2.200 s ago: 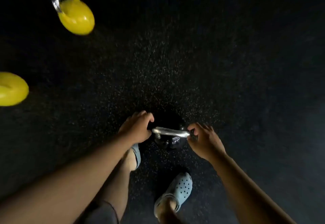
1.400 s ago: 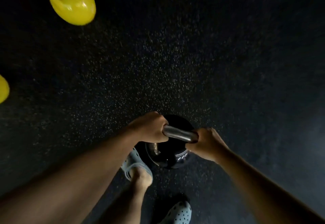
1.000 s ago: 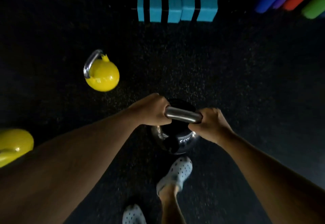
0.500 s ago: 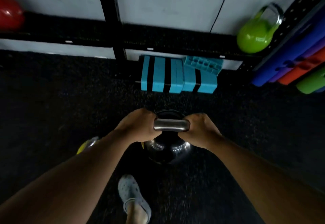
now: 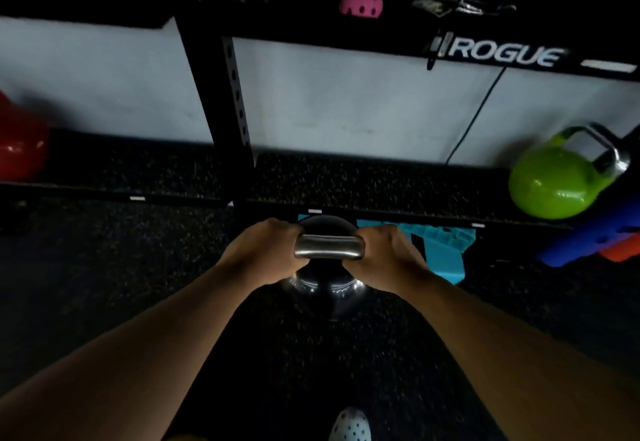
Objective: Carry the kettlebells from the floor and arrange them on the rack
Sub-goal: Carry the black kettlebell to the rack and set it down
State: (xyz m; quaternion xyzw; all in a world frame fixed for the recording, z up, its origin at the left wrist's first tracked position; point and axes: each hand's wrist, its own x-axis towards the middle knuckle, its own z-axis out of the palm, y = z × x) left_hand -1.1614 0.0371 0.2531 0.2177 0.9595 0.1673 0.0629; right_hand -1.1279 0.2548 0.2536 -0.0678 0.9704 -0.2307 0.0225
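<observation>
A black kettlebell (image 5: 325, 293) with a steel handle hangs off the floor between my arms. My left hand (image 5: 265, 253) grips the left end of its handle and my right hand (image 5: 382, 257) grips the right end. Just beyond it runs the low shelf of the black rack (image 5: 381, 182), lined with speckled rubber. On that shelf a green kettlebell (image 5: 557, 186) sits at the right and a red kettlebell (image 5: 19, 149) sits at the left edge of view, partly cut off.
A black rack upright (image 5: 228, 101) with holes stands just left of the kettlebell. Blue foam blocks (image 5: 446, 246) lie under the shelf, blue and orange rollers (image 5: 595, 238) at the right. A pink holed ball (image 5: 361, 1) rests on the upper shelf. My shoe (image 5: 349, 426) is below.
I lifted the black kettlebell off the floor with both hands and carried it away from the yellow kettlebells to the rack. The rack's low shelf is now directly ahead.
</observation>
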